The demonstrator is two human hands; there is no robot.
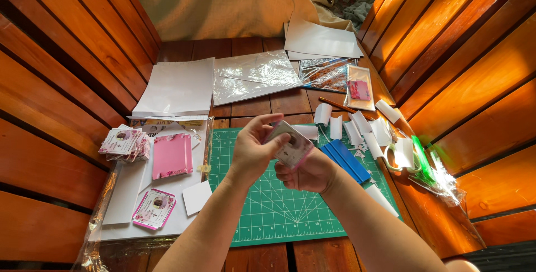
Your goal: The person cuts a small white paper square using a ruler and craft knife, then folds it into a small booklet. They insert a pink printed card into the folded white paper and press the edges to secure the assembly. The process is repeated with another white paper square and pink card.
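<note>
Two hands, the left hand and right hand, each keep a pinching grip clamped on a small pink-edged card above the green cutting mat; uneven pressure could crease it, I judge.

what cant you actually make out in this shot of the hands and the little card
Head view, the only one:
- Small pink-edged printed card: its lower part is covered by the right hand and its top corner by the left hand; the print is too small to make out.
- Stack of blue flat strips: the near end is hidden behind the right hand.
- Green gridded cutting mat: the middle is covered by both forearms.
</note>
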